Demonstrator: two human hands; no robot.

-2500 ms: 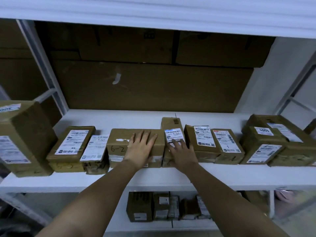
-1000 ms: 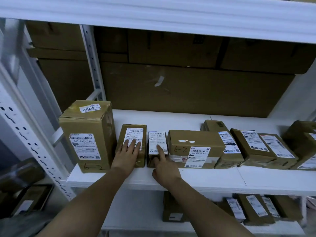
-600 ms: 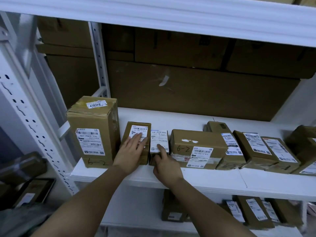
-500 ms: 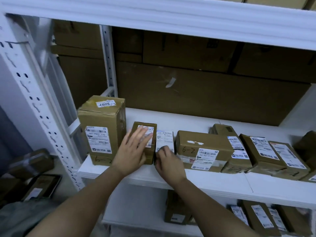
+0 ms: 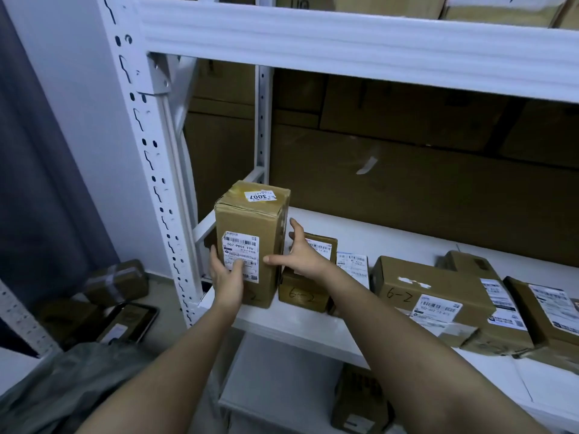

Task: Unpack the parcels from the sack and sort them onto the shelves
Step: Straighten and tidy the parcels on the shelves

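A tall brown parcel (image 5: 250, 220) with a "3007" sticker stands upright at the left end of the white shelf (image 5: 313, 332). My left hand (image 5: 227, 277) presses its left side, with the thumb on the front label. My right hand (image 5: 302, 255) presses its right side, fingers straight, thumb on the front face. Right of it lie a small brown parcel (image 5: 300, 292), a narrow white-labelled parcel (image 5: 352, 264) and a flat box marked "6-2" (image 5: 419, 286). The grey sack (image 5: 62, 386) lies at the bottom left.
The shelf's white upright post (image 5: 150, 170) stands just left of the tall parcel. More labelled parcels (image 5: 507, 308) fill the shelf to the right. Loose parcels (image 5: 116, 277) lie on the floor at left. Another parcel (image 5: 357, 399) sits on the lower shelf. Large cartons line the back.
Both hands have left the two small parcels and moved left onto the tall parcel, one on each side. The view has shifted left.
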